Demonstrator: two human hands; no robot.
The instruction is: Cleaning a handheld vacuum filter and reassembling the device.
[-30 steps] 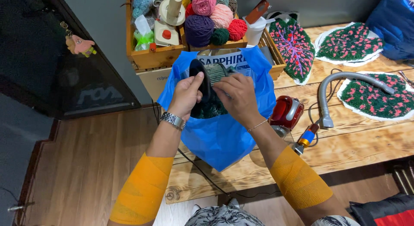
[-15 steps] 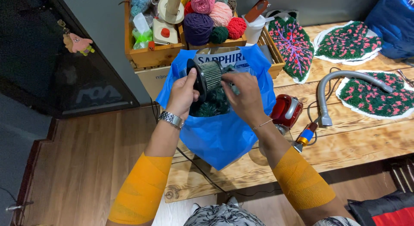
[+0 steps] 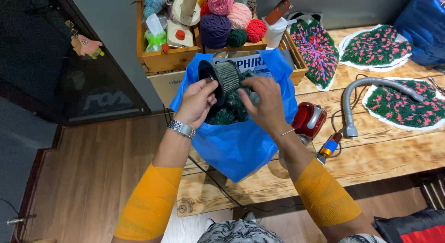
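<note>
**Filter held over open blue bag**

Two hands work above a blue plastic bag (image 3: pixel 236 145) standing open on the wooden plank tabletop (image 3: pixel 384 155). The left hand (image 3: pixel 197 104) grips the black rim of a cylindrical pleated grey vacuum filter (image 3: pixel 222 78), fingers closed around it — the right hand (image 3: pixel 266 106) presses curled fingers against the filter's far end. Dark green fluff (image 3: pixel 229 111) fills the bag's mouth just below. Nearby lie a red vacuum body (image 3: pixel 309 121) and its grey hose (image 3: pixel 366 85); balls of yarn (image 3: pixel 227 15) sit in a wooden crate behind.
</note>
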